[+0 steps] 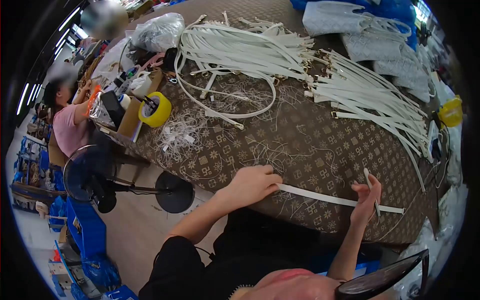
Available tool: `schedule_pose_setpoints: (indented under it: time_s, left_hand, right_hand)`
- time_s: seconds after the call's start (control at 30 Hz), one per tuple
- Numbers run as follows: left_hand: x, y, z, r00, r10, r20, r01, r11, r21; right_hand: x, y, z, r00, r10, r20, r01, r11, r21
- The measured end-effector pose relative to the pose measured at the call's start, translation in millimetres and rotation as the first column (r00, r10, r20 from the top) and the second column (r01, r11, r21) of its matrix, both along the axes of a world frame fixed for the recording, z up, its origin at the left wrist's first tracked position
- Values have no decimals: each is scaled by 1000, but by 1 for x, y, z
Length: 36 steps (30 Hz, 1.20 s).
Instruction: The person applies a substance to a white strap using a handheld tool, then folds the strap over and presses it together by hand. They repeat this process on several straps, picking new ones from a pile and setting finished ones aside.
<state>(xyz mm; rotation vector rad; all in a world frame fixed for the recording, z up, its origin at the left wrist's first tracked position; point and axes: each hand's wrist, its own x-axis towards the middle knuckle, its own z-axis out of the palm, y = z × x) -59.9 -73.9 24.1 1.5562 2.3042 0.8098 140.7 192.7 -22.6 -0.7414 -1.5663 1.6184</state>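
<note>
My left hand (pixel 252 185) pinches one end of a narrow white strap (pixel 320 196) at the near edge of the cloth-covered table. From there the strap runs right, passing by my right hand (pixel 367 197) to a far end with a small metal fitting (pixel 403 210). Curled fingers of my right hand hold a slim pen-like tool (pixel 367 175); its pale end points up, and a thin metal part shows below the palm. Loose cut threads (pixel 270 155) lie just beyond my left hand.
Beyond my hands is a big heap of white straps (pixel 240 47), with another bundle (pixel 365 95) to its right. Yellow tape (pixel 156 110) leans by a cardboard box (pixel 131 117). White bags (pixel 345 25) lie at back right. A fan (pixel 90 172) and a person (pixel 70 122) are at left.
</note>
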Motion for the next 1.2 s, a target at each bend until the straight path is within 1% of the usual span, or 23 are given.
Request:
schedule_pose_setpoints:
  time_s: [0.03, 0.07, 0.13, 0.2, 0.23, 0.3, 0.33, 0.37, 0.4, 0.43, 0.47, 0.5, 0.53, 0.57, 0.67, 0.73, 0.77, 0.83, 0.87, 0.93, 1.07, 1.13, 1.2]
  left_hand:
    - [-2, 3, -8, 999, 11, -43, -8, 997, 71]
    - [-6, 2, -8, 998, -1, -65, 5, 998, 56]
    - [-3, 1, -2, 985, 68, -161, -51, 993, 108]
    - [1, -4, -6, 979, 143, -148, -124, 984, 125]
    - [2, -9, -10, 978, 155, -142, -139, 984, 115]
    - [1, -14, -16, 971, 191, -143, -175, 978, 118]
    - [1, -14, -16, 973, 185, -136, -171, 979, 108]
    - [1, -13, -13, 968, 180, -177, -162, 980, 114]
    - [1, -12, -10, 960, 179, -218, -156, 981, 120]
    - [2, -9, -7, 959, 182, -217, -160, 980, 115]
    - [4, -4, -2, 970, 171, -174, -151, 981, 118]
    - [6, 1, 2, 979, 156, -129, -141, 982, 123]
    - [6, 7, 6, 988, 129, -79, -122, 989, 89]
    - [7, 14, 6, 989, 126, -75, -119, 989, 87]
    - [6, 31, 1, 997, 70, -24, -69, 997, 27]
    - [3, 38, -2, 999, -28, -40, 27, 1000, -10]
    - [1, 39, -1, 999, -32, -37, 31, 999, -13]
    - [-4, 38, 0, 992, -126, -32, 124, 991, -48]
    - [-4, 38, 0, 991, -129, -30, 128, 990, -52]
    - [-4, 38, 1, 987, -139, -86, 138, 990, -24]
    - [5, 38, -2, 987, -130, -89, 132, 991, 6]
    - [7, 36, -4, 994, -105, 8, 105, 994, 36]
    - [7, 36, -7, 995, -99, 21, 98, 994, 40]
  right_hand:
    - [1, -4, 2, 998, 19, -63, -21, 999, -29]
    - [1, -13, 7, 993, 27, -113, -34, 997, -67]
    - [-8, -34, 22, 954, 217, -207, -241, 965, -99]
    - [-10, -46, 27, 910, 388, -148, -390, 921, 19]
    - [-9, -44, 21, 924, 366, -111, -369, 930, -5]
    - [-12, -43, 11, 816, 574, -69, -572, 819, 53]
    - [-17, -54, 15, 884, 460, -87, -466, 882, -73]
    - [-17, -54, 14, 884, 460, -88, -466, 881, -77]
    - [-17, -53, 13, 886, 464, -19, -464, 883, -62]
    - [-16, -52, 13, 883, 467, 51, -465, 884, -47]
    - [-16, -53, 12, 896, 432, 102, -425, 901, -87]
    - [-16, -54, 12, 896, 433, 102, -425, 900, -92]
    - [-17, -54, 12, 890, 445, 99, -441, 896, -54]
    - [-18, -54, 13, 886, 454, 99, -454, 891, -17]
    - [-13, -51, 14, 857, 485, 173, -481, 874, -63]
    - [-14, -52, 15, 858, 483, 174, -484, 874, -42]
    - [-14, -52, 15, 857, 485, 173, -490, 872, -18]
    - [-15, -51, 16, 855, 492, 167, -497, 867, -8]
    - [-15, -51, 16, 850, 501, 162, -508, 861, 6]
    - [-16, -52, 17, 849, 499, 171, -508, 861, 12]
    - [-17, -51, 18, 845, 497, 199, -515, 856, 48]
    - [-21, -55, 19, 865, 476, 157, -487, 873, 35]
    - [-24, -56, 20, 881, 458, 116, -464, 886, 24]
